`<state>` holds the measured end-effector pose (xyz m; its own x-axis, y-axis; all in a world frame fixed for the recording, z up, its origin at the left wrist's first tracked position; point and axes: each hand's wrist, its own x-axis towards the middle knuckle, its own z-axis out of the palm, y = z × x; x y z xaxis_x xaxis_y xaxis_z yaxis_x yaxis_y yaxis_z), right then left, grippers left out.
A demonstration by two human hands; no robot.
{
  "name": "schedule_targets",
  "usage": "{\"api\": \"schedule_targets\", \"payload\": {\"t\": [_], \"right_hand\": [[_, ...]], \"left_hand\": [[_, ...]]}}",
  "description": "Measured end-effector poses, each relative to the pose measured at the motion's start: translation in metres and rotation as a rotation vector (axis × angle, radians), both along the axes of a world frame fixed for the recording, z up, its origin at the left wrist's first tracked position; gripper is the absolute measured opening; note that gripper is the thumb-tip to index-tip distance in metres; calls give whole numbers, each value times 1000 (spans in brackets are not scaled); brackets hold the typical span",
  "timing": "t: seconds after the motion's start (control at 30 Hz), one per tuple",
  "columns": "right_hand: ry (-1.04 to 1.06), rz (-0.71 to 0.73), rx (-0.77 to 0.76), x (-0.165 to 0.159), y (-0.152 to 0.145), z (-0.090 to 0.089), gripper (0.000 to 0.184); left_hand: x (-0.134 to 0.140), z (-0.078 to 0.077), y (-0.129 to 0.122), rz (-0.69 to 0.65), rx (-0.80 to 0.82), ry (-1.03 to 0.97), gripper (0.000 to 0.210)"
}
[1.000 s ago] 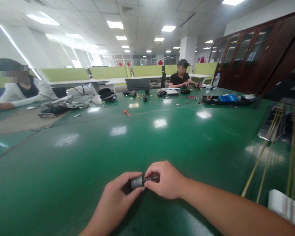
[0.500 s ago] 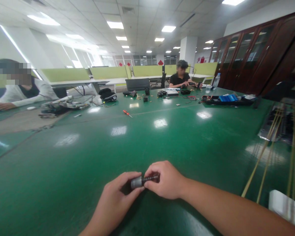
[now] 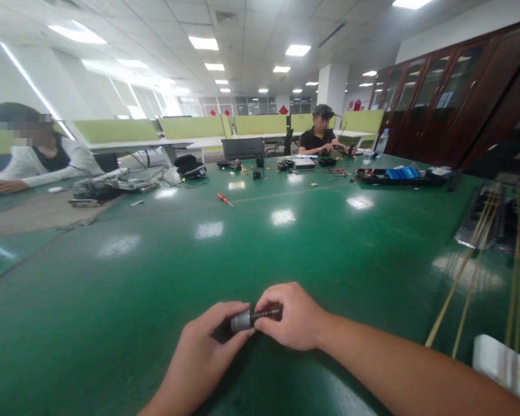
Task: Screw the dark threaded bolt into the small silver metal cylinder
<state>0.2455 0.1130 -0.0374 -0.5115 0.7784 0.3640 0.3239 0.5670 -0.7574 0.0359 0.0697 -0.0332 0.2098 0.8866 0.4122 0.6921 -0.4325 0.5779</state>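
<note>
Low in the middle of the head view, I hold a small grey metal cylinder [image 3: 241, 321] with a dark, ridged shaft [image 3: 264, 314] coming out of its right end. It looks like a small motor with a worm shaft, though I cannot be sure. My left hand [image 3: 210, 338] grips the cylinder between thumb and fingers. The fingertips of my right hand [image 3: 291, 316] are closed around the shaft, and they hide its far end. Both hands are just above the green tabletop [image 3: 242, 260], close together.
A red-handled screwdriver [image 3: 223, 199] lies further up the table. Electronic parts [image 3: 112, 185] spread along the left, and a black tray [image 3: 372, 177] sits far right. Yellow bands [image 3: 463, 283] and a white object [image 3: 502, 361] are at right. Two people [image 3: 318, 138] sit across the table.
My hands and the held part stay almost still. The person at the left has shifted their head slightly.
</note>
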Motion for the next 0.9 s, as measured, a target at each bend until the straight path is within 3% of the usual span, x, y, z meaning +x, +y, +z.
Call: {"api": "schedule_targets", "payload": {"t": [0.9], "right_hand": [[2,7,3,0,-1,3,7]], "left_hand": [[1,2,-3,-24,99,44,21]]}}
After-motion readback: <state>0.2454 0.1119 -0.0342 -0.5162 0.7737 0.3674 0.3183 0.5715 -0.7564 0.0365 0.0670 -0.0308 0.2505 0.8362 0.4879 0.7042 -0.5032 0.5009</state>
